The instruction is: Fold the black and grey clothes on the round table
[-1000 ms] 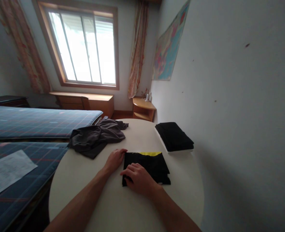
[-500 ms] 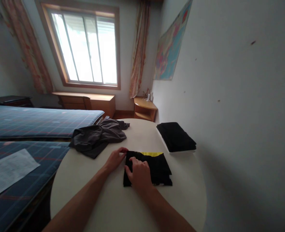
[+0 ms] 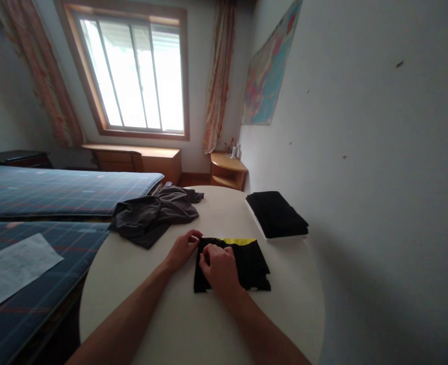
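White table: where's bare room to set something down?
Bare patches of the white table show between the gray garment and the dark cloth stack, between that garment and the left arm, and between the folded black cloth and the table's right edge. Crowded: that cloth, with the left hand at its corner, the right hand over it.

The window (image 3: 128, 76) at ten o'clock glares burnt-out white, the only visible light source, leaving everything else dim. A soft shadow (image 3: 361, 289) darkens the wall (image 3: 379, 192) toward four o'clock; wide-angle distortion stretches the edges, fine detail smeared.
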`<action>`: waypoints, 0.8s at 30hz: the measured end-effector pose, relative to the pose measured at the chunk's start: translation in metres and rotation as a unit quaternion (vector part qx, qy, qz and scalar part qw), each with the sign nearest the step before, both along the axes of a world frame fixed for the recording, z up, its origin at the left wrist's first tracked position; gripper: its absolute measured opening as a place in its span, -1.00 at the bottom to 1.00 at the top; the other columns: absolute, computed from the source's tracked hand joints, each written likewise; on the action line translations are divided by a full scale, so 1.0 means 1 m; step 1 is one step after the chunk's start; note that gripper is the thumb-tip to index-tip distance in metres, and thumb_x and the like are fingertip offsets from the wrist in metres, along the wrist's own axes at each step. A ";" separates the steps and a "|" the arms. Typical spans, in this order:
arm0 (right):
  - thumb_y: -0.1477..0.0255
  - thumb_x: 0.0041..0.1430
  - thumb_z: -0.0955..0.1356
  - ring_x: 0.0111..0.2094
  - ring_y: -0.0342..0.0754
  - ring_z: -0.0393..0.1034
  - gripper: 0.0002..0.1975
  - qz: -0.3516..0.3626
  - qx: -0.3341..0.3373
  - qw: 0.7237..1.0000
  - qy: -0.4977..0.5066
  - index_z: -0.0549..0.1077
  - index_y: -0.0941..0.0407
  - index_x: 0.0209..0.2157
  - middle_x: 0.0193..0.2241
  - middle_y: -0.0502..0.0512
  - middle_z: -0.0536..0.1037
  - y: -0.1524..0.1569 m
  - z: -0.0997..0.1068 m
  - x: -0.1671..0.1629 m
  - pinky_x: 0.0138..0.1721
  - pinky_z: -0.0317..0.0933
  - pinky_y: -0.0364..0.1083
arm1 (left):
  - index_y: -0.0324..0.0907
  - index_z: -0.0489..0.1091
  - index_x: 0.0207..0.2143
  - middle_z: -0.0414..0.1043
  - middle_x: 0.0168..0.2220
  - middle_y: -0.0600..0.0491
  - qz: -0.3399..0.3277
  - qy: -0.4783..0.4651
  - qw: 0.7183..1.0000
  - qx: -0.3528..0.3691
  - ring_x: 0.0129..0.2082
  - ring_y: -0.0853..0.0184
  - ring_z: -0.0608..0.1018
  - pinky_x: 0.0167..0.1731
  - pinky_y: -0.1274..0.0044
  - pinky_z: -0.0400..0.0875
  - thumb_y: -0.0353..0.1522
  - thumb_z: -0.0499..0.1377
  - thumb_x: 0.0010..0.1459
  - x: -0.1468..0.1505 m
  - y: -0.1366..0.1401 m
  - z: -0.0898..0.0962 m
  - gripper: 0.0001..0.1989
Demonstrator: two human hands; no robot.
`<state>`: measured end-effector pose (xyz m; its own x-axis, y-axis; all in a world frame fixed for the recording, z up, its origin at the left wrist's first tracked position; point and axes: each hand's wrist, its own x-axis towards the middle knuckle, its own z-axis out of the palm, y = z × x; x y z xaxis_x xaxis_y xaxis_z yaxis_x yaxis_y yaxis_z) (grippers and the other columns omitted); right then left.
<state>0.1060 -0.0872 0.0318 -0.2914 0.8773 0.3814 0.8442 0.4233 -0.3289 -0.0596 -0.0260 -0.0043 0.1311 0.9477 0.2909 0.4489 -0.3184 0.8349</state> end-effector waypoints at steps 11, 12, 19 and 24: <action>0.33 0.17 0.41 -0.20 -0.02 0.42 -0.79 0.138 -0.036 0.989 -0.029 0.43 0.07 -0.16 -0.24 0.05 0.54 -0.013 -0.002 0.002 -0.16 0.20 -0.09 | -0.10 0.48 -0.33 0.59 -0.37 0.09 0.079 0.103 0.992 -0.004 -0.33 0.29 0.59 -0.27 0.52 0.39 -0.40 0.11 0.09 -0.001 0.000 0.003 -0.85; 0.33 0.16 0.41 -0.21 -0.03 0.44 -0.76 0.165 -0.044 0.985 -0.029 0.43 0.06 -0.13 -0.25 0.03 0.54 -0.014 0.000 0.005 -0.16 0.22 -0.10 | -0.10 0.48 -0.35 0.59 -0.36 0.09 0.086 0.116 0.990 -0.004 -0.33 0.28 0.59 -0.26 0.52 0.39 -0.41 0.11 0.10 -0.001 0.000 0.004 -0.86; 0.47 0.15 0.38 -0.32 -0.17 0.48 -0.71 0.290 -0.106 0.950 0.052 0.48 0.03 -0.07 -0.32 -0.07 0.60 -0.018 0.006 0.028 -0.22 0.26 -0.22 | -0.12 0.43 -0.38 0.55 -0.35 0.03 0.139 0.175 0.975 0.009 -0.30 0.22 0.57 -0.21 0.45 0.39 -0.46 0.09 0.12 -0.002 -0.002 0.007 -0.86; 0.52 0.16 0.30 -0.46 -0.19 0.41 -0.79 0.225 -0.129 0.954 0.147 0.49 0.07 -0.17 -0.43 -0.08 0.57 -0.004 0.008 0.044 -0.37 0.26 -0.22 | -0.12 0.39 -0.12 0.49 -0.06 -0.03 0.086 0.133 0.975 0.157 0.00 0.23 0.49 0.08 0.41 0.31 -0.42 0.02 0.24 0.014 -0.014 0.015 -0.78</action>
